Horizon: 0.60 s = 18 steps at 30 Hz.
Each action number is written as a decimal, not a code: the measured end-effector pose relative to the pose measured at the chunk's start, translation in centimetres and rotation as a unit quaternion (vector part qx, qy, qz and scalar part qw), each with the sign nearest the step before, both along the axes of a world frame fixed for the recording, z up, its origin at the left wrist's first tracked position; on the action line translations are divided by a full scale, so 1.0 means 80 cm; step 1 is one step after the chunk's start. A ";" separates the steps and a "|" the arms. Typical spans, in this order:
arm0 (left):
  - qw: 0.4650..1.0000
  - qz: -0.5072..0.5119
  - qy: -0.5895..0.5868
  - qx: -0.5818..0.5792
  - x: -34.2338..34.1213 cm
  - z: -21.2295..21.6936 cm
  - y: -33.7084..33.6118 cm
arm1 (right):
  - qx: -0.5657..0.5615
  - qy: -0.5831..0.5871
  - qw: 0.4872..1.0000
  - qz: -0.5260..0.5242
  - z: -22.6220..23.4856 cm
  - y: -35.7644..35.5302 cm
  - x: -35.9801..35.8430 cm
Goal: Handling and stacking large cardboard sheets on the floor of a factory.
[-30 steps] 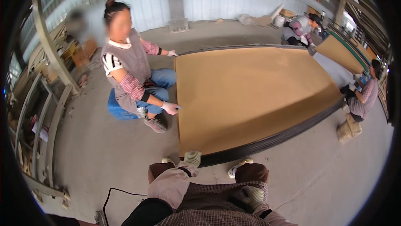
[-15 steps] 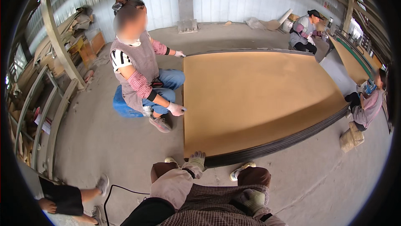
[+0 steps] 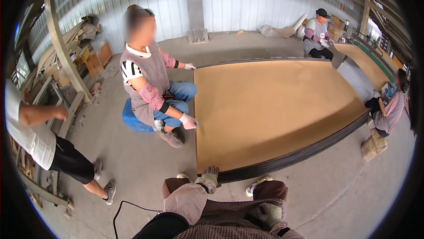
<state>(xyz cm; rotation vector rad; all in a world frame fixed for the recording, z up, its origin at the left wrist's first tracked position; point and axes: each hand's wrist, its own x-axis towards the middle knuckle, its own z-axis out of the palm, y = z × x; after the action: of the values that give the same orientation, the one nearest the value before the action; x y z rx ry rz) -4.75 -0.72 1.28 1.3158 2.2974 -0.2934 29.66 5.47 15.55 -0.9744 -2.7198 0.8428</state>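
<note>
A large stack of thin sheets with dark edges lies low in front of me, topped by a tan sheet (image 3: 278, 106). My left hand (image 3: 209, 177), in a pale work glove, rests on the near left corner of the stack, its fingers laid flat over the top edge. My right hand (image 3: 269, 216), also gloved, lies on my lap by the right thigh, away from the stack; its fingers are not clear. At the stack's left end a seated co-worker (image 3: 145, 77) touches the tan sheet's edge with both gloved hands.
Farther right, one seated person (image 3: 318, 35) and another (image 3: 391, 110) are beside a second tan sheet (image 3: 364, 62). A person in black shorts (image 3: 73, 159) stands at left, near a metal rack (image 3: 70, 113). A black cable (image 3: 119, 212) lies on the floor.
The person at left shows much more, having come up into view with an arm raised. My view has shifted slightly. My hands and the seated co-worker's hands stay in place.
</note>
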 end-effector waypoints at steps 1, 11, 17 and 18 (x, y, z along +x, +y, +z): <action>1.000 0.000 -0.011 -0.012 -0.001 0.001 0.000 | 0.004 -0.004 1.000 0.002 0.000 -0.002 0.000; 0.999 -0.034 -0.012 0.020 0.017 0.016 -0.014 | -0.019 0.001 1.000 0.008 0.003 -0.002 -0.005; 0.999 -0.034 -0.020 0.018 0.016 0.016 -0.013 | -0.012 -0.006 1.000 -0.006 0.014 -0.003 -0.005; 0.999 -0.036 -0.027 0.024 0.016 0.015 -0.013 | -0.008 0.001 1.000 -0.006 0.013 -0.003 -0.005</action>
<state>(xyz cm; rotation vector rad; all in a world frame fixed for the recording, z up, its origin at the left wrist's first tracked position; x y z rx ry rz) -3.51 -1.74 2.47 1.4138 2.2289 -0.2259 29.27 5.20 16.56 -0.9902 -2.7073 0.8652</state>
